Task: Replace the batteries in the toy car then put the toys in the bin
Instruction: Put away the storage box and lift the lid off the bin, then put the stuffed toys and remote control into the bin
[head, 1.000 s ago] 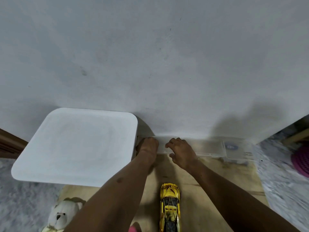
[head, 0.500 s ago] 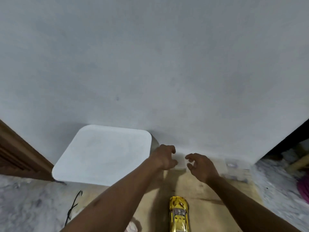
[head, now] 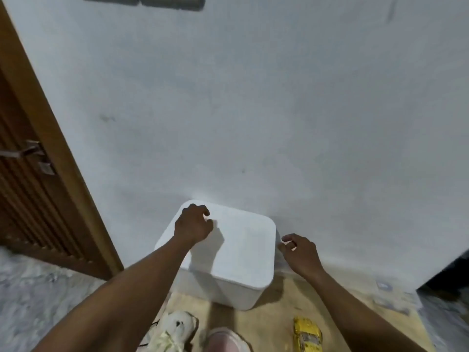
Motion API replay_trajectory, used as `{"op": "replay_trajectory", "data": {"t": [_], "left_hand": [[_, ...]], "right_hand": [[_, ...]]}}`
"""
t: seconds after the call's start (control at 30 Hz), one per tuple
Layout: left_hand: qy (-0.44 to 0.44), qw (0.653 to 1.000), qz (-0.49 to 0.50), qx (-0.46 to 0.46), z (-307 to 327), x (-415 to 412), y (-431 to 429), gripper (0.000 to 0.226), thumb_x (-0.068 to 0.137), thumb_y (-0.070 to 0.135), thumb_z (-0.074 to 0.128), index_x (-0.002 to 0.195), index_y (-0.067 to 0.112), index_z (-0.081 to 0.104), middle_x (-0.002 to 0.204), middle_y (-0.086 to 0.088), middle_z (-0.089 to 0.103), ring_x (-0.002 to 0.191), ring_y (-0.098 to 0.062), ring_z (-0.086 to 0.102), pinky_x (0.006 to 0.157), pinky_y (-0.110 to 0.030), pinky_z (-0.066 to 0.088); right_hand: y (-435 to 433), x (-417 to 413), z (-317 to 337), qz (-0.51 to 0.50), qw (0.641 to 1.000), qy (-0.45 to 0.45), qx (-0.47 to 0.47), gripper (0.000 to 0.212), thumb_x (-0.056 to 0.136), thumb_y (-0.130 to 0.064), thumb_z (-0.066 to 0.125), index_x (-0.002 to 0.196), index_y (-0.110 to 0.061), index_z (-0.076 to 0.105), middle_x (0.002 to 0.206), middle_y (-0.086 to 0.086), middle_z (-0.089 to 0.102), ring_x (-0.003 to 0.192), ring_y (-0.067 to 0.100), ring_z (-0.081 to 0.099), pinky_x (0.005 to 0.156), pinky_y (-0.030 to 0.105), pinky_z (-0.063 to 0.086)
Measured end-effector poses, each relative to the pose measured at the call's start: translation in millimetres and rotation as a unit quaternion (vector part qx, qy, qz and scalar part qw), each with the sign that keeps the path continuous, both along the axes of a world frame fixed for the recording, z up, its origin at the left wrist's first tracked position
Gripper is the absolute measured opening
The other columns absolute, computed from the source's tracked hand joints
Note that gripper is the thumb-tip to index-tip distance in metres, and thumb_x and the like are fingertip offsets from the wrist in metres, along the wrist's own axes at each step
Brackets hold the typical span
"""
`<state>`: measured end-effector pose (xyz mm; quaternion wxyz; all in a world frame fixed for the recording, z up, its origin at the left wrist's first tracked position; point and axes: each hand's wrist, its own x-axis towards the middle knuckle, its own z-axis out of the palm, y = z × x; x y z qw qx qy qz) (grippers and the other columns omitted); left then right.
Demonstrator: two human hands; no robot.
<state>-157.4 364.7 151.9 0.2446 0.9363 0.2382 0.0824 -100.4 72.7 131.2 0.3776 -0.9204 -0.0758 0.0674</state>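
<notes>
- Against the white wall, the white bin sits on the floor with its lid on; your left hand is over the far-left part of the lid, fingers curled loosely and slightly apart, closed on nothing; whether they touch the lid is hard to tell.
- Just beside the bin's right edge, your right hand hangs in the air, fingers bent and apart, holding nothing.
- Down on the tan mat, the yellow toy car lies near the bottom edge, below your right forearm and well apart from the bin; its lower part is cut off by the frame.
- Near your left forearm, a white stuffed toy lies at the bottom edge; just right of it sits a pinkish shape too blurred to identify.
- At the left, a brown wooden door with a metal handle stands beside the wall; grey patterned floor spreads below it.
</notes>
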Motion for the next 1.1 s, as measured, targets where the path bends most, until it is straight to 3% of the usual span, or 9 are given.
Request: {"op": "replay_trajectory", "data": {"t": [0.1,0.17,0.27,0.43,0.6,0.77,0.87,1.0,1.1], "left_hand": [[0.100,0.991,0.085,0.012,-10,-9,36,0.051,0.090,0.043,0.055,0.134,0.016,0.050,0.133,-0.011,0.046,0.128,-0.031,0.044,0.099,-0.043,0.044],[0.139,0.983,0.110,-0.040,-19,-10,58,0.057,0.090,0.042,0.056,0.136,0.010,0.047,0.137,-0.014,0.047,0.128,-0.034,0.045,0.101,-0.043,0.045],[0.126,0.978,0.102,-0.130,-30,-8,77,0.046,0.088,0.035,0.059,0.122,0.005,0.058,0.127,-0.016,0.060,0.115,-0.034,0.058,0.091,-0.036,0.050],[0.104,0.973,0.128,-0.164,-29,-2,84,0.036,0.088,0.027,0.060,0.113,0.000,0.063,0.117,-0.017,0.064,0.101,-0.034,0.060,0.075,-0.031,0.044],[0.089,0.970,0.160,-0.161,-26,-2,86,0.027,0.085,0.020,0.060,0.103,0.001,0.067,0.110,-0.017,0.066,0.100,-0.036,0.062,0.075,-0.032,0.048],[0.058,0.969,0.166,-0.172,-10,-4,85,0.017,0.080,0.015,0.060,0.085,0.001,0.070,0.092,-0.015,0.068,0.079,-0.033,0.061,0.067,-0.030,0.048],[0.036,0.970,0.175,-0.165,1,-11,80,0.021,0.080,0.015,0.061,0.089,0.001,0.073,0.087,-0.012,0.067,0.075,-0.032,0.058,0.067,-0.029,0.045],[0.035,0.973,0.178,-0.144,20,-21,59,0.025,0.078,0.022,0.061,0.095,0.005,0.071,0.101,-0.014,0.069,0.090,-0.036,0.063,0.073,-0.032,0.048],[0.041,0.980,0.157,-0.117,32,-23,25,0.032,0.079,0.025,0.062,0.105,0.008,0.069,0.109,-0.014,0.068,0.098,-0.037,0.064,0.076,-0.034,0.048]], "right_hand": [[28,9,-6,-0.005,0.997,0.063,-0.040,0.054,0.087,-0.051,0.062,0.127,-0.015,0.059,0.114,0.001,0.069,0.109,0.023,0.063,0.096,0.034,0.050],[42,14,-8,-0.014,0.994,0.092,-0.059,0.064,0.087,-0.050,0.062,0.138,-0.012,0.050,0.134,0.007,0.058,0.122,0.025,0.056,0.101,0.034,0.047],[53,23,-11,-0.055,0.991,0.122,-0.031,0.052,0.085,-0.037,0.068,0.126,-0.007,0.056,0.120,0.009,0.062,0.107,0.028,0.063,0.085,0.036,0.055],[55,34,-16,-0.083,0.985,0.153,-0.019,0.036,0.076,-0.030,0.074,0.101,-0.006,0.067,0.092,0.009,0.069,0.084,0.027,0.069,0.070,0.036,0.059],[53,36,-17,-0.094,0.981,0.170,0.026,0.036,0.076,-0.027,0.077,0.104,-0.008,0.066,0.099,0.010,0.070,0.087,0.027,0.068,0.071,0.036,0.060],[50,35,-12,-0.101,0.977,0.179,0.050,0.035,0.076,-0.026,0.078,0.103,-0.007,0.066,0.099,0.011,0.070,0.084,0.026,0.068,0.062,0.032,0.056],[46,29,-8,-0.109,0.976,0.168,0.086,0.038,0.077,-0.023,0.078,0.109,-0.009,0.064,0.101,0.009,0.069,0.085,0.024,0.068,0.057,0.027,0.052],[32,20,5,-0.136,0.977,0.119,0.113,0.045,0.075,-0.028,0.080,0.114,-0.012,0.064,0.108,0.008,0.070,0.092,0.025,0.068,0.080,0.039,0.059],[8,8,19,-0.168,0.978,0.073,0.096,0.043,0.079,-0.030,0.076,0.116,-0.012,0.064,0.110,0.007,0.069,0.090,0.024,0.064,0.084,0.034,0.054]]}}
